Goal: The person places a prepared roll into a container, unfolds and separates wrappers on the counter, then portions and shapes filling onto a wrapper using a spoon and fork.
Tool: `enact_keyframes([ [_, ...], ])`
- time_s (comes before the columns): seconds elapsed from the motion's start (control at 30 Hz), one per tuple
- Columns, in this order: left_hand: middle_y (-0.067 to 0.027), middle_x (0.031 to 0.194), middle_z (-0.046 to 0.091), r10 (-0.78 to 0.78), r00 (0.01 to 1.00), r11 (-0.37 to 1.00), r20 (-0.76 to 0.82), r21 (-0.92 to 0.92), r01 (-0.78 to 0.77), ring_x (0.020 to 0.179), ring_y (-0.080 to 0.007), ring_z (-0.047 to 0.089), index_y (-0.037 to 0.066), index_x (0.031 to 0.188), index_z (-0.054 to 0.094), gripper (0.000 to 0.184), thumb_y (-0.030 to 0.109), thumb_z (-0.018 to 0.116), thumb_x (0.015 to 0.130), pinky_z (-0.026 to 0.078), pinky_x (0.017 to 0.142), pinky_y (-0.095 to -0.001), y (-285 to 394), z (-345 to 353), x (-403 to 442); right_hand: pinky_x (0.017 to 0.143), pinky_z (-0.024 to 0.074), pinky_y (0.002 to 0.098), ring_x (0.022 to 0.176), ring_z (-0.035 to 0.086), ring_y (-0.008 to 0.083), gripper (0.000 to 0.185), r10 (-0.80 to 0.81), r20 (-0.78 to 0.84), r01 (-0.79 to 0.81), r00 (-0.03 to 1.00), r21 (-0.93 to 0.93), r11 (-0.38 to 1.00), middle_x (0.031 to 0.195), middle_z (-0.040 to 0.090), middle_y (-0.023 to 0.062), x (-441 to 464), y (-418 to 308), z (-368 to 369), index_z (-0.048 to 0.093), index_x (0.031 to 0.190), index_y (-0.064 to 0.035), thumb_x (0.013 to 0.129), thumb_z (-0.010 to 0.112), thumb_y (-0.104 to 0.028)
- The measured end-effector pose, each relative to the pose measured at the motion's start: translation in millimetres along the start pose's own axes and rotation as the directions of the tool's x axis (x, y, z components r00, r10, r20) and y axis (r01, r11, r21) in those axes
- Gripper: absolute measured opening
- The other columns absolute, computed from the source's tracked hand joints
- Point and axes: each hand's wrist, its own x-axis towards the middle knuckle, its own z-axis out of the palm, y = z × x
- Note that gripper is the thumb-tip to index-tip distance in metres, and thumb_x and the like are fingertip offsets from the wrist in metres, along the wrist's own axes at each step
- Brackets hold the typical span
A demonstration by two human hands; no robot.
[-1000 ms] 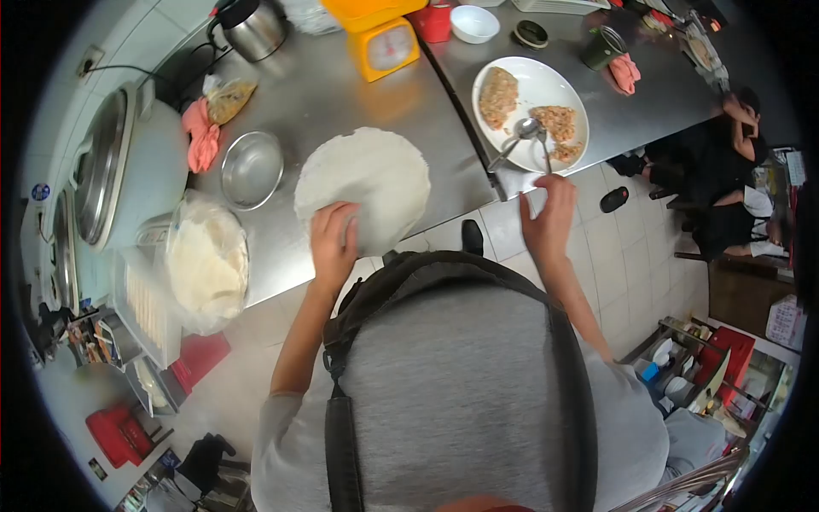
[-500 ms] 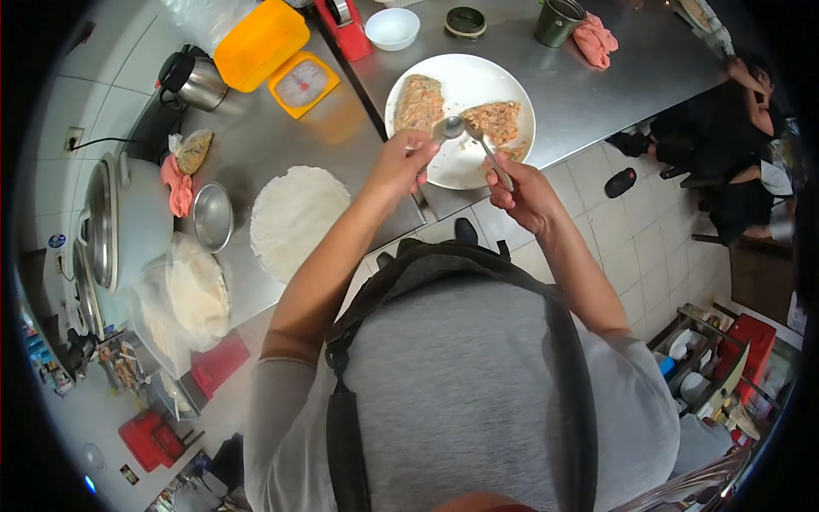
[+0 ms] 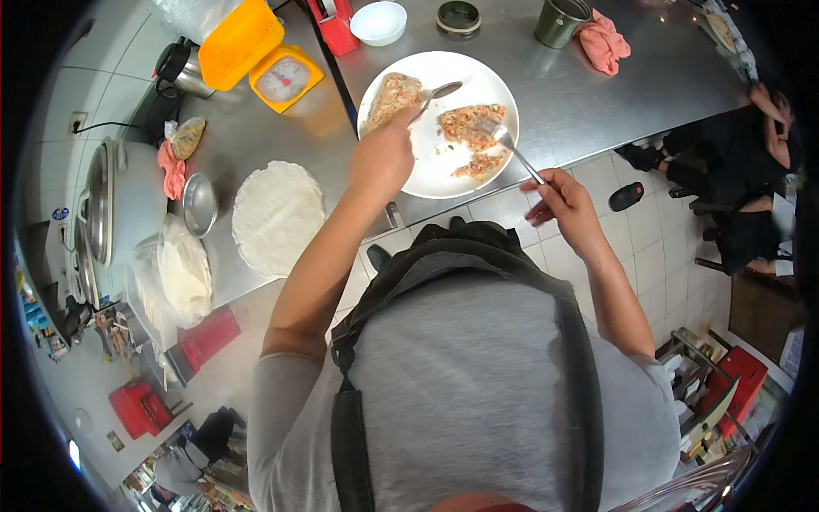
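A white plate [image 3: 431, 181] holds an orange-flecked slab of food [image 3: 395, 96] on its left, a larger broken piece [image 3: 463, 122] at right and a smaller piece [image 3: 480, 164] below that. My left hand [image 3: 384, 156] is closed round the handle of a spoon [image 3: 445, 90], whose bowl hangs over the plate between the pieces. In my right hand [image 3: 563, 209], the thumb and fingers pinch the end of a fork [image 3: 512, 145]. The fork's tines touch the right edge of the larger piece or hover just above it; I cannot tell which.
Left of the plate lie a round white dough sheet [image 3: 279, 219], a metal bowl [image 3: 200, 205] and a yellow scale [image 3: 286, 78]. Behind are a white bowl [image 3: 378, 23], a green pot [image 3: 560, 23] and a pink cloth [image 3: 604, 41]. Another person [image 3: 734, 141] sits at right.
The fork and spoon, close together before, have moved apart. My left hand has gone left with the spoon; my right hand has drawn right and nearer my body, fork over the right-hand food.
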Motion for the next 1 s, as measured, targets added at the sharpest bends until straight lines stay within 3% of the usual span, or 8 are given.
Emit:
enact_keyframes([
  [0.07, -0.0140, 0.089, 0.068, 0.089, 0.993, 0.982, -0.077, 0.172, -0.075, 0.081, -0.0345, 0.066, 0.017, 0.128, 0.060, 0.041, 0.004, 0.051, 0.090, 0.052, 0.071, -0.0416, 2.4, 17.2, 13.4, 0.082, 0.0586, 0.0348, 0.097, 0.068, 0.0249, 0.023, 0.025, -0.014, -0.021, 1.000, 0.247, 0.969, 0.116, 0.061, 0.0121, 5.7, 10.7, -2.1, 0.054, 0.116, 0.0021, 0.102, 0.048, -0.015],
  [0.2, -0.0108, 0.100, 0.067, 0.182, 0.982, 0.951, 0.042, 0.245, -0.186, 0.088, -0.0325, 0.066, 0.019, 0.124, 0.064, 0.039, 0.005, 0.053, 0.090, 0.052, 0.073, -0.0423, 4.5, 32.6, 0.6, 0.094, 0.0546, 0.0376, 0.107, 0.065, 0.0250, 0.024, 0.056, 0.000, -0.049, 0.998, 0.488, 0.871, 0.116, 0.061, 0.0138, 17.3, 14.9, 15.4, 0.054, 0.117, 0.0018, 0.102, 0.049, -0.016],
  [0.37, -0.0106, 0.100, 0.067, 0.140, 0.984, 0.951, 0.115, 0.260, -0.165, 0.088, -0.0323, 0.066, 0.018, 0.125, 0.064, 0.041, 0.002, 0.055, 0.089, 0.052, 0.075, -0.0418, 6.1, 17.3, -39.7, 0.096, 0.0537, 0.0384, 0.108, 0.064, 0.0260, 0.023, 0.062, -0.043, -0.029, 0.997, 0.547, 0.837, 0.114, 0.062, 0.0158, 21.4, 12.2, 25.2, 0.053, 0.116, 0.0025, 0.102, 0.049, -0.015],
  [0.43, -0.0107, 0.102, 0.068, 0.140, 0.981, 0.955, 0.137, 0.241, -0.170, 0.089, -0.0326, 0.066, 0.017, 0.124, 0.065, 0.040, 0.001, 0.056, 0.088, 0.053, 0.076, -0.0414, -0.4, 6.9, -41.0, 0.099, 0.0525, 0.0409, 0.114, 0.063, 0.0307, 0.021, 0.064, -0.040, -0.031, 0.997, 0.555, 0.832, 0.128, 0.058, 0.0212, 18.5, 14.1, 26.7, 0.049, 0.115, 0.0009, 0.102, 0.049, -0.016],
  [0.57, -0.0119, 0.116, 0.068, 0.161, 0.986, 0.983, -0.042, 0.095, -0.157, 0.094, -0.0312, 0.067, 0.017, 0.118, 0.069, 0.035, 0.002, 0.057, 0.089, 0.054, 0.079, -0.0390, 5.3, -3.9, -17.0, 0.101, 0.0514, 0.0414, 0.116, 0.061, 0.0307, 0.018, 0.042, -0.079, 0.014, 0.996, 0.604, 0.797, 0.132, 0.056, 0.0207, 15.8, 17.6, 30.1, 0.049, 0.113, 0.0000, 0.102, 0.050, -0.015],
  [0.73, -0.0104, 0.113, 0.068, 0.187, 0.969, 0.940, 0.160, 0.258, -0.223, 0.092, -0.0312, 0.067, 0.018, 0.121, 0.067, 0.036, 0.004, 0.056, 0.091, 0.053, 0.079, -0.0404, 14.5, 12.8, -18.8, 0.100, 0.0510, 0.0382, 0.114, 0.061, 0.0249, 0.022, 0.041, -0.063, 0.007, 0.997, 0.619, 0.786, 0.122, 0.058, 0.0146, 17.1, 18.0, 33.2, 0.052, 0.117, 0.0014, 0.102, 0.050, -0.015],
  [0.87, -0.0101, 0.108, 0.069, 0.201, 0.963, 0.965, 0.180, 0.133, -0.226, 0.089, -0.0322, 0.066, 0.019, 0.125, 0.065, 0.037, 0.006, 0.056, 0.091, 0.052, 0.078, -0.0413, -10.1, -7.6, -40.1, 0.101, 0.0508, 0.0381, 0.114, 0.061, 0.0248, 0.023, 0.033, -0.075, 0.021, 0.997, 0.624, 0.781, 0.121, 0.058, 0.0140, 16.6, 19.5, 34.2, 0.052, 0.117, 0.0015, 0.102, 0.051, -0.016],
  [1.0, -0.0113, 0.107, 0.068, 0.171, 0.985, 0.983, -0.034, 0.074, -0.168, 0.090, -0.0343, 0.065, 0.018, 0.127, 0.064, 0.039, 0.005, 0.055, 0.091, 0.052, 0.078, -0.0420, -17.2, -12.3, -17.9, 0.101, 0.0507, 0.0382, 0.114, 0.061, 0.0252, 0.023, 0.039, -0.069, 0.014, 0.997, 0.634, 0.773, 0.120, 0.058, 0.0140, 12.9, 21.8, 35.3, 0.052, 0.117, 0.0018, 0.102, 0.052, -0.016],
])
